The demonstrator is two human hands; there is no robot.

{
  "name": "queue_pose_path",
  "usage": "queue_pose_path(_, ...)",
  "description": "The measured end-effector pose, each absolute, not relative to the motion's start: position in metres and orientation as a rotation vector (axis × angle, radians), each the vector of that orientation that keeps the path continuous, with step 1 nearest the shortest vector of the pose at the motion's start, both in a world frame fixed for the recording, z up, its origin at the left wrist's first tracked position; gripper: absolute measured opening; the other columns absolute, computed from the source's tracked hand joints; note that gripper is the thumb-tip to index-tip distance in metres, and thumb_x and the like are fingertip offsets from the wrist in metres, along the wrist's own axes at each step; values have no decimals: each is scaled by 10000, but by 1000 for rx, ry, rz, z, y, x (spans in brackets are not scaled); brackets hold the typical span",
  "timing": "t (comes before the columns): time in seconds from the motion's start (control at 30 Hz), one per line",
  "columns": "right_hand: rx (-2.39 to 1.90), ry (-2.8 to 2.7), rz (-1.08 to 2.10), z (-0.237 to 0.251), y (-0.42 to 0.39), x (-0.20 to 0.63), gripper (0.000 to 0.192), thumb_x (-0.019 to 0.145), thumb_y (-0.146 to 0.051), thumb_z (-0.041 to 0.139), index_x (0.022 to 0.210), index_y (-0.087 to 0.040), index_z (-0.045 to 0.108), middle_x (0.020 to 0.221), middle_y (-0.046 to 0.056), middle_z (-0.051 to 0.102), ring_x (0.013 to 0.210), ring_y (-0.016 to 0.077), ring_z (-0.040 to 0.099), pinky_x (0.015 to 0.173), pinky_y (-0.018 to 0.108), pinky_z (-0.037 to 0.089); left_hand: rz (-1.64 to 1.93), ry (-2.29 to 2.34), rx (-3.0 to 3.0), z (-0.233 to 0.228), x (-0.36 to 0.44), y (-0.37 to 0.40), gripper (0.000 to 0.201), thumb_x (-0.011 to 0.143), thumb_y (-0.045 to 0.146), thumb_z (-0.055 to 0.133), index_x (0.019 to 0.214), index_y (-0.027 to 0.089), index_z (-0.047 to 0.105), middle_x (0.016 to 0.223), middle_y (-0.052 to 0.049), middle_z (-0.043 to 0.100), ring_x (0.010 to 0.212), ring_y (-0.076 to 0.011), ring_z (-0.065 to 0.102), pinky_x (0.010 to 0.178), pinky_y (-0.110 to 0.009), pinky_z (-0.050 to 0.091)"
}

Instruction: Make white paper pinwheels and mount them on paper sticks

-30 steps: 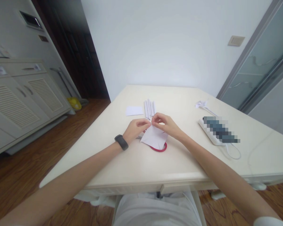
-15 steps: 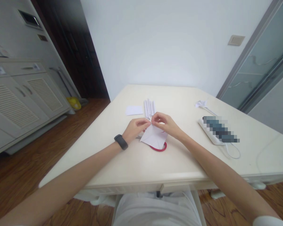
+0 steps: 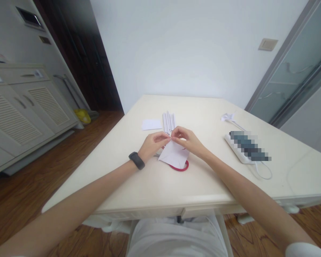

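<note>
Between my hands hangs a white sheet of paper [image 3: 174, 155], pinched at its far corner. My left hand [image 3: 153, 144] closes thumb and finger on that corner, and a dark band circles the wrist. Against it, my right hand [image 3: 186, 140] pinches the same corner from the other side. Under the paper lies a pair of scissors [image 3: 182, 168]; part of a red handle and a bit of the blade show, the rest is covered. Just beyond my fingertips are several rolled white paper sticks [image 3: 169, 122], side by side.
A small stack of white paper [image 3: 152, 124] lies left of the sticks. To the right are a white case [image 3: 237, 150] with a blurred-out top and a cord, and a folded paper piece on a stick [image 3: 228, 117]. The cream table [image 3: 117, 185] meets the wall behind.
Both hands keep their pinch on the paper's corner, with at most a tiny shift of the fingers. The whole view has moved slightly.
</note>
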State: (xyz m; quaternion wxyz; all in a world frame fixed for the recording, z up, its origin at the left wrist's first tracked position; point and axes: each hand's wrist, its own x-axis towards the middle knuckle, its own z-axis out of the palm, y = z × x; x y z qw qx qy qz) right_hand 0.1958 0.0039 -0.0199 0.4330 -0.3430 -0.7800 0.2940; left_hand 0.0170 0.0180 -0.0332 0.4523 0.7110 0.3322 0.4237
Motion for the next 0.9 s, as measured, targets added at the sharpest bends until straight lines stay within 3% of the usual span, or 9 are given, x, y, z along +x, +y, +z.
queue_pose_path(0.9,-799,-2151,239,-26,7,198,106,837,-175,440,853,-215,537,831,32,544,733,146,517,687,281,435,1063,805,1696,-32,19,17,148,753,290,586,769,145,612,755,-11,583,712,-124,540,629,-226,427)
